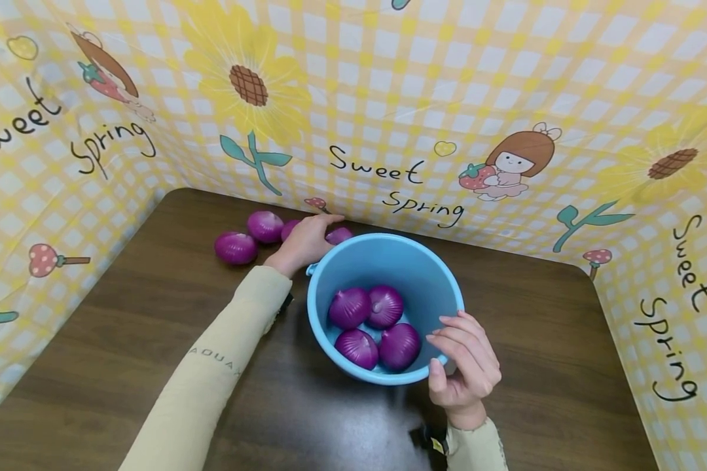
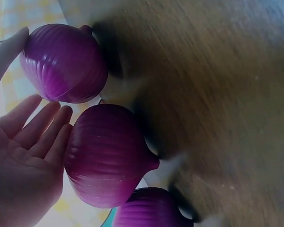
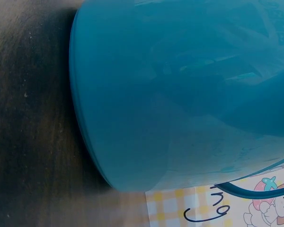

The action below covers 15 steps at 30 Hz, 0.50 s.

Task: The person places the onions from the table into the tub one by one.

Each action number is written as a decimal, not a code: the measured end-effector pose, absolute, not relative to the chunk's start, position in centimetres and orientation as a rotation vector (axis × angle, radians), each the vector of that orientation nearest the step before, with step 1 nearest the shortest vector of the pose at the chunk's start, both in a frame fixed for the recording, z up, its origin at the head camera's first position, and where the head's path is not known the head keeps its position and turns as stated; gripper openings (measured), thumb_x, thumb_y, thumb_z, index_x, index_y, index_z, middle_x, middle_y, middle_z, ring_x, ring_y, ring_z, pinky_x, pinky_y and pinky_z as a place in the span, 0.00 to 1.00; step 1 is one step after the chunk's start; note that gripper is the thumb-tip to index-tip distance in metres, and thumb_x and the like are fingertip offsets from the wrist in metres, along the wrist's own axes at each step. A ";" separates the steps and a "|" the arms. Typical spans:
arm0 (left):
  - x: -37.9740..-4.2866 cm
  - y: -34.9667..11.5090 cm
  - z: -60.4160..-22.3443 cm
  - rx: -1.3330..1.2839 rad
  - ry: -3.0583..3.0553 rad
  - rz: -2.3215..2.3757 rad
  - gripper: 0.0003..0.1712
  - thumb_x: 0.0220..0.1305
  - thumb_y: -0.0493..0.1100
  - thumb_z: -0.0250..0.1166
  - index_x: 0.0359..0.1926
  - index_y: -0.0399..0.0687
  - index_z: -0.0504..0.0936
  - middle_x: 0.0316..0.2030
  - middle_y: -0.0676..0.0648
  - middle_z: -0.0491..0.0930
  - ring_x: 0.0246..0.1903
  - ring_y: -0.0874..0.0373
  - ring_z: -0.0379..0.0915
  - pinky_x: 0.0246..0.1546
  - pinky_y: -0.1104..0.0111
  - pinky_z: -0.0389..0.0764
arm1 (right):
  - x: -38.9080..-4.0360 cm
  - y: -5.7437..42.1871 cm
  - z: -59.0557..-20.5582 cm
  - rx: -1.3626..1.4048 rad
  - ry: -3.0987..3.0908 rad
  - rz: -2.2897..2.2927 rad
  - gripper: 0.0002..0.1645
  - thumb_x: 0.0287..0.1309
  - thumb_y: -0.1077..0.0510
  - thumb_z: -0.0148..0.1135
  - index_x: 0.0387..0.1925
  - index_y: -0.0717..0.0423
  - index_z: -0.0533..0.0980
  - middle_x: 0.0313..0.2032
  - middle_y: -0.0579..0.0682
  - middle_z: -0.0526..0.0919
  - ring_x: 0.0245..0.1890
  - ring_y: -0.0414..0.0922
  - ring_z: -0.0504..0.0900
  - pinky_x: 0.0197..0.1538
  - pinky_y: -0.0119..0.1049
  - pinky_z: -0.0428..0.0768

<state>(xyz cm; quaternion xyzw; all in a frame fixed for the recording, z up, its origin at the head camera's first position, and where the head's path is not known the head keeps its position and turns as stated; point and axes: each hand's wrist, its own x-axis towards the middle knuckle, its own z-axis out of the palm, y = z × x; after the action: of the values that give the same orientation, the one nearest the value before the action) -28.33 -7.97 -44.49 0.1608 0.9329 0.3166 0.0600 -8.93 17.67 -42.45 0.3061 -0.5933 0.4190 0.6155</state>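
A blue bucket (image 1: 383,243) stands upright on the table with several purple onions (image 1: 400,347) inside. My right hand (image 1: 468,360) holds its near right rim, fingers over the edge and thumb beside them. Behind the bucket's left side, my left hand (image 1: 306,241) reaches among more onions. In the left wrist view, its thumb and fairly straight fingers (image 2: 35,125) are spread about one onion (image 2: 66,64), thumb at one side and fingertips at the other. A second onion (image 2: 106,156) lies against the outer fingers. The right wrist view shows only the bucket's side (image 3: 165,94), not the hand.
Two onions, a nearer one (image 1: 235,248) and a farther one (image 1: 265,226), lie left of my left hand on the dark wooden table (image 1: 542,366). A yellow checked cloth (image 1: 383,118) walls the back and both sides. The bucket's handle (image 3: 255,193) hangs at its side.
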 end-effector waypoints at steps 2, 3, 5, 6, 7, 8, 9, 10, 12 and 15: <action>-28.3 -7.9 -44.5 0.493 2.824 0.933 0.42 0.59 0.52 0.75 0.71 0.42 0.72 0.66 0.41 0.74 0.65 0.45 0.68 0.65 0.51 0.70 | -8.9 17.7 -42.5 0.705 -1.368 0.965 0.28 0.62 0.50 0.62 0.16 0.67 0.81 0.17 0.59 0.80 0.22 0.59 0.81 0.50 0.49 0.84; -28.3 -7.8 -44.4 0.498 2.826 0.922 0.42 0.59 0.52 0.75 0.71 0.43 0.73 0.66 0.41 0.74 0.65 0.45 0.69 0.65 0.51 0.70 | -8.9 17.7 -42.5 0.704 -1.368 0.966 0.28 0.62 0.50 0.62 0.15 0.67 0.81 0.17 0.59 0.80 0.22 0.59 0.81 0.50 0.49 0.84; -28.2 -7.8 -44.4 0.506 2.829 0.912 0.41 0.59 0.51 0.75 0.71 0.43 0.73 0.66 0.42 0.74 0.65 0.45 0.69 0.65 0.51 0.70 | -8.9 17.7 -42.5 0.704 -1.366 0.967 0.28 0.62 0.50 0.62 0.15 0.67 0.80 0.17 0.59 0.80 0.22 0.59 0.81 0.50 0.49 0.84; -28.2 -7.8 -44.5 0.509 2.832 0.907 0.41 0.59 0.51 0.75 0.70 0.43 0.73 0.66 0.42 0.74 0.65 0.45 0.69 0.65 0.52 0.70 | -8.9 17.6 -42.5 0.704 -1.366 0.968 0.28 0.62 0.50 0.62 0.15 0.67 0.80 0.17 0.59 0.80 0.23 0.59 0.81 0.50 0.49 0.84; -28.2 -7.8 -44.5 0.509 2.837 0.902 0.40 0.59 0.51 0.75 0.70 0.44 0.74 0.65 0.42 0.75 0.64 0.46 0.69 0.64 0.52 0.70 | -8.9 17.6 -42.5 0.704 -1.365 0.968 0.28 0.62 0.50 0.62 0.15 0.67 0.80 0.17 0.59 0.80 0.23 0.59 0.81 0.50 0.49 0.84; -28.1 -7.8 -44.6 0.512 2.841 0.895 0.40 0.59 0.51 0.75 0.70 0.45 0.74 0.65 0.43 0.75 0.64 0.46 0.69 0.64 0.52 0.70 | -8.9 17.6 -42.5 0.705 -1.363 0.968 0.28 0.62 0.50 0.62 0.15 0.67 0.80 0.17 0.59 0.80 0.23 0.59 0.81 0.50 0.49 0.84; -28.1 -7.8 -44.6 0.517 2.844 0.891 0.39 0.60 0.51 0.75 0.70 0.45 0.75 0.65 0.43 0.75 0.64 0.46 0.70 0.64 0.52 0.71 | -8.9 17.6 -42.5 0.704 -1.363 0.967 0.28 0.62 0.50 0.62 0.15 0.67 0.80 0.17 0.59 0.80 0.23 0.59 0.81 0.50 0.49 0.84; -28.1 -7.9 -44.7 0.524 2.844 0.889 0.38 0.60 0.51 0.75 0.69 0.46 0.75 0.64 0.43 0.76 0.64 0.46 0.70 0.64 0.52 0.71 | -8.9 17.6 -42.5 0.704 -1.362 0.967 0.28 0.62 0.50 0.62 0.15 0.67 0.80 0.17 0.59 0.80 0.23 0.59 0.81 0.50 0.49 0.84; -28.1 -7.9 -44.7 0.546 2.844 0.880 0.36 0.61 0.51 0.74 0.68 0.46 0.77 0.64 0.43 0.76 0.63 0.46 0.70 0.63 0.52 0.71 | -8.9 17.6 -42.5 0.703 -1.361 0.966 0.28 0.62 0.50 0.62 0.15 0.67 0.80 0.17 0.59 0.80 0.22 0.59 0.81 0.50 0.49 0.84; -28.1 -8.0 -44.8 0.589 2.840 0.861 0.35 0.62 0.50 0.73 0.68 0.46 0.77 0.63 0.43 0.77 0.63 0.45 0.71 0.63 0.51 0.72 | -8.9 17.6 -42.5 0.703 -1.361 0.968 0.28 0.62 0.50 0.62 0.15 0.67 0.80 0.17 0.59 0.80 0.22 0.59 0.81 0.50 0.49 0.84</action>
<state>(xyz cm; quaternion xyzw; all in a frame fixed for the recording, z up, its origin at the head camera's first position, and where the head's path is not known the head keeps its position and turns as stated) -28.05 -7.98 -44.82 0.1943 0.9371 0.2841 0.0578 -8.91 17.61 -42.48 0.3052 -0.5910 0.4207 0.6169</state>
